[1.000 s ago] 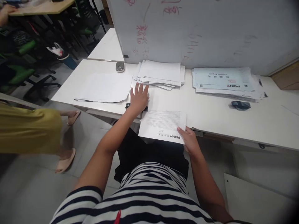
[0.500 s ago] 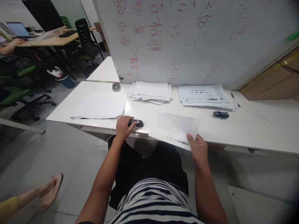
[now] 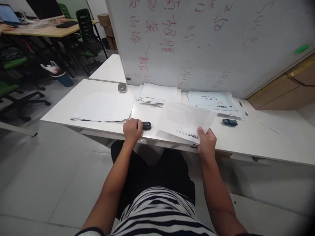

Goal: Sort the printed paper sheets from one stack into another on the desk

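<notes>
Head view: the work in hand is a single sheet (image 3: 184, 121) being handled over the near edge of the table (image 3: 258, 141), in the middle of the frame. The right hand (image 3: 206, 144) pinches the sheet's near right corner, thumb on top and fingers beneath, clamped on the paper. The sheet is lifted and tilted, with its printed logo line toward the person. Left of it, the left hand (image 3: 131, 131) rests at the table edge with its fingers curled together over the end of a black device (image 3: 145, 125), gripping it. The rest of the device lies flat on the tabletop.

As a judgement, the sheet is limp and held by one corner only, so any shift calls for a steady pinch and a low, flat path over the table. The device needs a firmer wrap before it lifts.

Farther up the frame, under the whiteboard (image 3: 209, 49), lie a white stack (image 3: 158, 93) and a pale blue stack (image 3: 214, 102). Loose papers (image 3: 103, 106) are spread to the left.

Containers: a blue bin (image 3: 61, 78) at the upper left holds a white bag. A cardboard box (image 3: 104, 20) stands beyond the table, at the top of the frame, and its contents cannot be seen
</notes>
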`<state>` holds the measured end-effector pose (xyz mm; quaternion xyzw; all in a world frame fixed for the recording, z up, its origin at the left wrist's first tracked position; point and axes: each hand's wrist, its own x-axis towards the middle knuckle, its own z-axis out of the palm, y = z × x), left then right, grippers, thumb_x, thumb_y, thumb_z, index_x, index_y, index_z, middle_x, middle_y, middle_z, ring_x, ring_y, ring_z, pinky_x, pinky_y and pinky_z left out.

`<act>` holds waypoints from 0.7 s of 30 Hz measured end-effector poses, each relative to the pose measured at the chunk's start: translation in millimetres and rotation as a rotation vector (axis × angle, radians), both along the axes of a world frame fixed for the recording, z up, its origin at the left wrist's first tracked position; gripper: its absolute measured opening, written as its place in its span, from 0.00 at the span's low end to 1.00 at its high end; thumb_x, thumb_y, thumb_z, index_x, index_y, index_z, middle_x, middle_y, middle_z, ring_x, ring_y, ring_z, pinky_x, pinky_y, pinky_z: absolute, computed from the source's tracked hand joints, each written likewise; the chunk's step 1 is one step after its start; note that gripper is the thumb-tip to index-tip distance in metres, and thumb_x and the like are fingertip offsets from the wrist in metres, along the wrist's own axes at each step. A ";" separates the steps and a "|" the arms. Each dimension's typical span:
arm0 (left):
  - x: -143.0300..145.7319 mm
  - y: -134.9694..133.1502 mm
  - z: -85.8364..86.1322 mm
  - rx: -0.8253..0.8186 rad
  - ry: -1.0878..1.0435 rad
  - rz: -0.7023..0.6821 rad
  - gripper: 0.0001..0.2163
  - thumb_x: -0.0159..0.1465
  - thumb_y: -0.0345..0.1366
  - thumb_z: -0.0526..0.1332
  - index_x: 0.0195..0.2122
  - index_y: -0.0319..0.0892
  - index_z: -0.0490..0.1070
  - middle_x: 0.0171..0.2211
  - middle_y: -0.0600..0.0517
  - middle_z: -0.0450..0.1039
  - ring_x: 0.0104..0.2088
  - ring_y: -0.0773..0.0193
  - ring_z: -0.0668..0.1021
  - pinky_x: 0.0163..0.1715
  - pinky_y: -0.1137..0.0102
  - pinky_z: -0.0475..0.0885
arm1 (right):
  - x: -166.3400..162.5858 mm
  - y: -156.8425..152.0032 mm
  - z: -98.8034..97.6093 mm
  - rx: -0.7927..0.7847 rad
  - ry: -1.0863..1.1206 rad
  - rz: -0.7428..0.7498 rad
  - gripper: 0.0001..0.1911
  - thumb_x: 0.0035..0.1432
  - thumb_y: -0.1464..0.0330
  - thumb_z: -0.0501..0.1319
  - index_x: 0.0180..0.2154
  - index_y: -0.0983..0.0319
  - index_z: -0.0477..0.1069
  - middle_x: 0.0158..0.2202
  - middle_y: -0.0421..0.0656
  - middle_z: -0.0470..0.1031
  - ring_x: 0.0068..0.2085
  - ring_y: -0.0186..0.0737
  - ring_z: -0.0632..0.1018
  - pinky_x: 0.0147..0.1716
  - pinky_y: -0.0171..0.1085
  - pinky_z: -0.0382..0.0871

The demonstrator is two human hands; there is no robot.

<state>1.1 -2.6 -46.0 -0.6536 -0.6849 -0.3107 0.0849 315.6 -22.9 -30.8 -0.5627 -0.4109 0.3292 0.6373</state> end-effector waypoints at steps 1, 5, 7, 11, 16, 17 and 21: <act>-0.2 0.5 -1.5 0.002 0.002 0.007 0.16 0.68 0.41 0.46 0.34 0.44 0.71 0.32 0.47 0.71 0.38 0.55 0.70 0.37 0.62 0.60 | -5.6 18.9 5.1 0.044 0.018 0.016 0.22 0.53 0.56 0.63 0.45 0.62 0.73 0.45 0.46 0.77 0.47 0.43 0.76 0.50 0.45 0.68; -0.6 1.2 -3.2 0.006 0.024 0.013 0.16 0.68 0.40 0.46 0.33 0.44 0.71 0.31 0.47 0.70 0.37 0.55 0.70 0.37 0.62 0.59 | -36.8 125.2 25.5 0.066 -0.010 0.131 0.20 0.53 0.57 0.61 0.43 0.65 0.71 0.43 0.47 0.77 0.43 0.42 0.76 0.47 0.44 0.69; -0.6 0.4 -1.6 0.007 0.045 0.008 0.16 0.68 0.40 0.46 0.32 0.44 0.71 0.30 0.47 0.71 0.36 0.56 0.70 0.36 0.63 0.59 | -55.6 180.5 32.8 -0.003 -0.131 0.159 0.19 0.55 0.59 0.58 0.43 0.67 0.71 0.42 0.49 0.77 0.43 0.43 0.75 0.46 0.44 0.69; -0.8 -1.1 0.5 0.013 0.053 0.017 0.16 0.68 0.39 0.47 0.31 0.44 0.71 0.30 0.47 0.71 0.35 0.57 0.70 0.36 0.64 0.58 | -84.9 244.3 35.6 -0.255 -0.518 0.111 0.24 0.55 0.62 0.59 0.50 0.70 0.65 0.48 0.58 0.72 0.48 0.51 0.72 0.51 0.52 0.63; -1.9 -0.9 -2.0 0.043 0.054 0.013 0.15 0.67 0.38 0.48 0.30 0.43 0.71 0.29 0.49 0.71 0.34 0.60 0.69 0.36 0.65 0.58 | -81.0 230.7 13.3 -0.245 -1.060 0.021 0.27 0.57 0.62 0.56 0.57 0.64 0.59 0.61 0.59 0.57 0.60 0.60 0.58 0.55 0.61 0.48; -2.1 -1.0 -2.5 0.049 0.062 0.011 0.15 0.67 0.37 0.48 0.30 0.43 0.71 0.28 0.49 0.70 0.33 0.60 0.69 0.36 0.65 0.58 | -74.4 222.8 8.2 -0.222 -1.161 0.016 0.27 0.59 0.61 0.55 0.58 0.63 0.58 0.63 0.58 0.54 0.62 0.59 0.56 0.56 0.61 0.47; -3.3 -0.9 -3.7 0.076 0.089 0.002 0.14 0.67 0.36 0.49 0.29 0.43 0.71 0.28 0.49 0.70 0.33 0.60 0.68 0.36 0.65 0.57 | -31.3 194.8 -2.8 -0.202 -1.300 -0.007 0.25 0.63 0.61 0.48 0.59 0.62 0.56 0.67 0.56 0.47 0.65 0.55 0.49 0.58 0.62 0.43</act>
